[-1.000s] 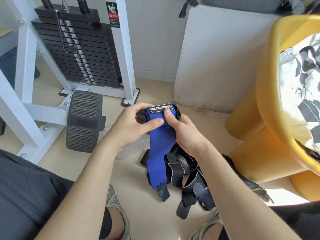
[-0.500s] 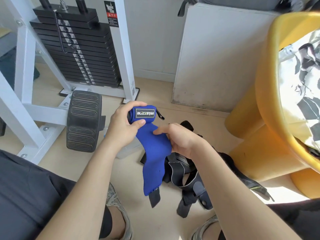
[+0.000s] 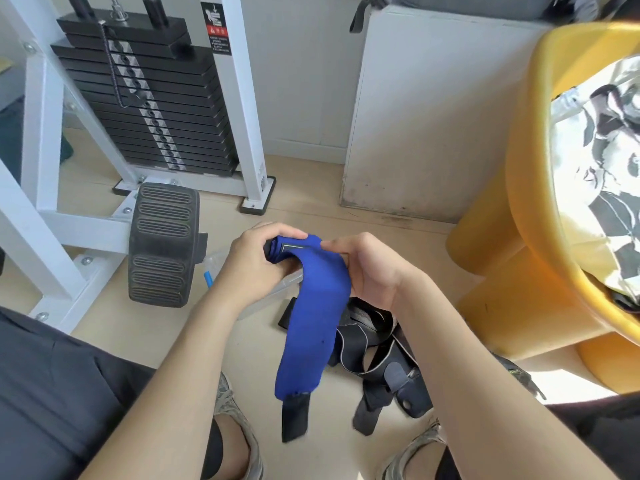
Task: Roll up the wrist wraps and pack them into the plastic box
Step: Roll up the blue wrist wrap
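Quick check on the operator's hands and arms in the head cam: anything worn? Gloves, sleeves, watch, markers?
Nothing worn. The left hand and right hand are bare, with no gloves, rings or tape on the sides in view. The left forearm and right forearm are bare to the frame edge, with no sleeves, watch, bands or markers showing.

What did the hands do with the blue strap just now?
The right hand slid down the blue wrist wrap, then came back up to pinch it beside the roll. The roll turned, tipping its label away. The left hand kept gripping the rolled end; the black wraps stayed on the floor.
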A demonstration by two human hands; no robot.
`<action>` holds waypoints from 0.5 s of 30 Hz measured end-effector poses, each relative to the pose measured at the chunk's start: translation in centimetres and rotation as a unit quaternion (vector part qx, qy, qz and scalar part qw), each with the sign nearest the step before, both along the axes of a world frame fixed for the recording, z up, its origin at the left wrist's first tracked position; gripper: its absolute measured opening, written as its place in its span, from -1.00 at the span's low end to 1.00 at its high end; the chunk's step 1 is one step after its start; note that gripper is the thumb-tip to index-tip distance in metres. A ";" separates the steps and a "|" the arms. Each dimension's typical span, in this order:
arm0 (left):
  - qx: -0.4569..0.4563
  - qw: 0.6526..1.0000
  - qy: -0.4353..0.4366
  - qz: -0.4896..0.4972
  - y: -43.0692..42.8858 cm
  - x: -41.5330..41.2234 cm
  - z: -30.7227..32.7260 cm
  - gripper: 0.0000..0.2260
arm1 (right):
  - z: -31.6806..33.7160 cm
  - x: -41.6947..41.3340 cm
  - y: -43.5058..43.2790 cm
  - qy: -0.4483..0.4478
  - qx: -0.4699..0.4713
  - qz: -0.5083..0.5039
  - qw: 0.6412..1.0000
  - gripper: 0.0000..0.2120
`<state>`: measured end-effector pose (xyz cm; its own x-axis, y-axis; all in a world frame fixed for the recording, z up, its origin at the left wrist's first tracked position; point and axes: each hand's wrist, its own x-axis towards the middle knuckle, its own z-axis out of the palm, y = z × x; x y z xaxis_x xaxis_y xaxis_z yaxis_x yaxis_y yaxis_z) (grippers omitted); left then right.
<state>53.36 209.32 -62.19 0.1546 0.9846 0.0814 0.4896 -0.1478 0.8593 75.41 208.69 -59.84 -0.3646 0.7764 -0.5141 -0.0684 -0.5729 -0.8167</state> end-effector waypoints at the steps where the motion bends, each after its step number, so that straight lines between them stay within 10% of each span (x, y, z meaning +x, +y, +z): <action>1: 0.011 1.000 0.008 -0.004 0.0 0.0 -0.2 -0.60 | 0.3 0.1 -0.1 -0.005 -0.015 0.024 1.000 -0.60; 6: 0.047 0.997 0.056 -0.015 -0.1 0.0 -0.4 -0.75 | 1.4 0.8 -0.1 0.027 -0.037 0.016 0.999 -0.73; 15: -0.061 0.996 0.065 -0.025 -0.4 0.6 0.0 -0.79 | 1.2 3.3 0.0 0.215 0.013 -0.103 0.971 -0.40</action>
<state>53.94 208.93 -62.20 0.2059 0.9765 -0.0631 0.5920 -0.0730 0.8026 78.68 208.71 -58.68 -0.3770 0.8663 -0.3278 -0.5163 -0.4904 -0.7022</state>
